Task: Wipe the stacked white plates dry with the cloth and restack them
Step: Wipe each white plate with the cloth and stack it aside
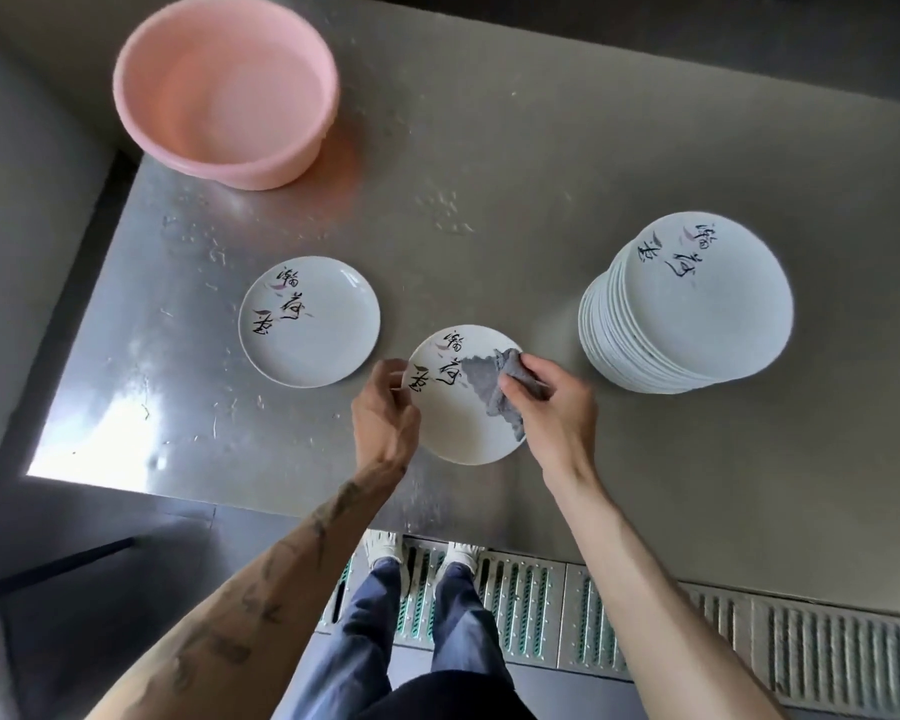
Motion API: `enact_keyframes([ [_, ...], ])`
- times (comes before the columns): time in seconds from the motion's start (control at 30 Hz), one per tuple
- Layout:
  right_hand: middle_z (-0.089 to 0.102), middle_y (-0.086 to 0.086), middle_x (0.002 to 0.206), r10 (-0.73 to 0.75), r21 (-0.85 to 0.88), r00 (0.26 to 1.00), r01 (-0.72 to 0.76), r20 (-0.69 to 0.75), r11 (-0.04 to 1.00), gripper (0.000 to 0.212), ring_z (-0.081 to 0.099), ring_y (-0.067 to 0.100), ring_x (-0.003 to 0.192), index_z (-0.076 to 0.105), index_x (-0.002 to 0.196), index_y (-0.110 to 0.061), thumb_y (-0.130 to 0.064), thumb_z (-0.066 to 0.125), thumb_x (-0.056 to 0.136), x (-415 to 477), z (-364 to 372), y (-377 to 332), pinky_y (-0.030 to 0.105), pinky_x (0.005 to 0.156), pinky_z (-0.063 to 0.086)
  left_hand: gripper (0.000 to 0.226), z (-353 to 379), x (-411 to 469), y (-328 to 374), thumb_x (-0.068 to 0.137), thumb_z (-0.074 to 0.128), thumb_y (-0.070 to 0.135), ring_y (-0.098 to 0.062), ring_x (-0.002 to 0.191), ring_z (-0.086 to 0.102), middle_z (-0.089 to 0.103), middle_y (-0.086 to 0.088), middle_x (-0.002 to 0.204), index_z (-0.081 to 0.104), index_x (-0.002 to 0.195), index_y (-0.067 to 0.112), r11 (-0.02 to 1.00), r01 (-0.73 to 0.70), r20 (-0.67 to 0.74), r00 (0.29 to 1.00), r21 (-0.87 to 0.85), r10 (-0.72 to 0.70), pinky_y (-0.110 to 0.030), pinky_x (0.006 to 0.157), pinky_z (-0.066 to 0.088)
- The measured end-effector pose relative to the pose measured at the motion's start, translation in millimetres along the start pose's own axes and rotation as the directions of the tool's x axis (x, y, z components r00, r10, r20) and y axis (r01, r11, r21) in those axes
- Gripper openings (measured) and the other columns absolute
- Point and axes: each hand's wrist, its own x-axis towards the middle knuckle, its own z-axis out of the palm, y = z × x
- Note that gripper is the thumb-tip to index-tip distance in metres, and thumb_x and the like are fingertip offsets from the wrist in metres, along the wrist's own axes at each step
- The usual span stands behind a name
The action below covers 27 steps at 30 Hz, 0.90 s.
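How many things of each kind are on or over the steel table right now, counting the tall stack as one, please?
Pink round plastic basin: 1
Single white printed plates, one lying on the table, one being wiped: 2
Tall stack of white plates: 1
Grey cloth: 1
Total: 5
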Motion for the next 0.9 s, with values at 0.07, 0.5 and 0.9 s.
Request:
enact_keyframes([
  [0.07,0.075,0.004,0.111,-0.045,-0.164,0.999,0.042,-0.014,0.986,0.034,0.070,0.015,0.103,0.073,0.121,-0.008,-0.004,0.073,0.087,5,5,10,0.029,0.096,0.054,0.041,1,-2,-4,0.080,0.046,0.008,-0.030,0.089,0.065,0.072,-0.006,0.104,0.062,0.118,0.011,0.998,-0.047,0.013,0.999,0.035,0.046,-0.045,0.074,0.058],
  [0.5,0.067,0.008,0.120,-0.358,-0.569,0.925,0.365,0.129,0.737,0.034,0.057,0.031,0.115,0.071,0.126,-0.008,-0.007,0.071,0.091,22,62,20,0.034,0.100,0.044,0.109,-10,7,-61,0.085,0.063,0.077,-0.018,0.157,0.019,0.024,0.000,0.170,0.021,0.164,0.013,0.698,-0.557,0.280,0.830,0.449,0.482,-0.051,0.124,0.023],
  [0.9,0.069,0.003,0.114,-0.469,-0.492,0.800,0.600,0.373,0.631,0.036,0.060,0.025,0.105,0.074,0.120,-0.009,-0.003,0.076,0.085,9,82,30,0.034,0.097,0.050,0.122,-10,0,-58,0.081,0.047,0.090,-0.020,0.158,0.018,0.023,-0.011,0.169,0.024,0.160,0.000,0.600,-0.563,0.313,0.823,0.569,0.475,-0.053,0.125,0.021],
])
